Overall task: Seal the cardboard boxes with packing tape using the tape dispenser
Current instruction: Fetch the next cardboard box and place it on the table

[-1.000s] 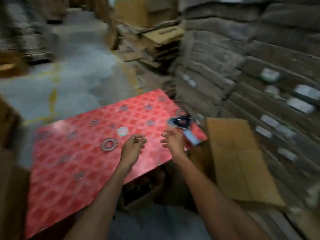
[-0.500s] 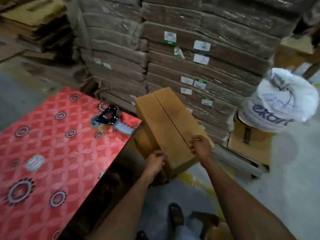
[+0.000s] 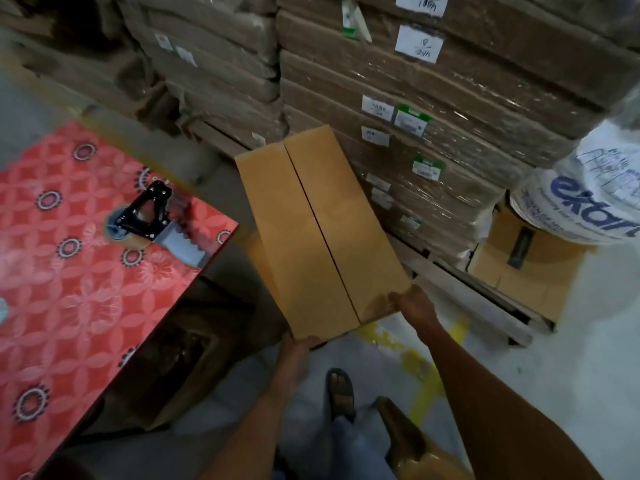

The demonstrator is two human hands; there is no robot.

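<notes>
At the left stood a table (image 3: 62, 306) covered in a red patterned cloth. The tape dispenser (image 3: 149, 216) lay on its side on that cloth, close to the table's far right corner, with its black frame uppermost and its toothed metal blade pointing toward the table's right edge; neither hand touched it. The space beneath the table was dark and its contents could not be made out. Just right of the table, the cardboard box (image 3: 322, 237) was held tilted, its far end raised toward the stacked goods and its near end low. Its two top flaps were folded shut and met along a dark centre seam running the length of the box. The left hand (image 3: 298, 344) gripped the near left corner, with the fingers curled under the bottom edge. A sandalled foot (image 3: 341, 393) stood on the pale floor (image 3: 554, 393) below the box, beside yellow paint marks (image 3: 398, 344). The right hand (image 3: 414, 303) gripped the near right corner, fingers wrapped over the edge. Behind the box rose stacks of flat cardboard bundles (image 3: 467, 98) wrapped in clear film and bearing white labels. At the far right a white printed sack (image 3: 595, 188) rested on an open carton (image 3: 519, 271).
</notes>
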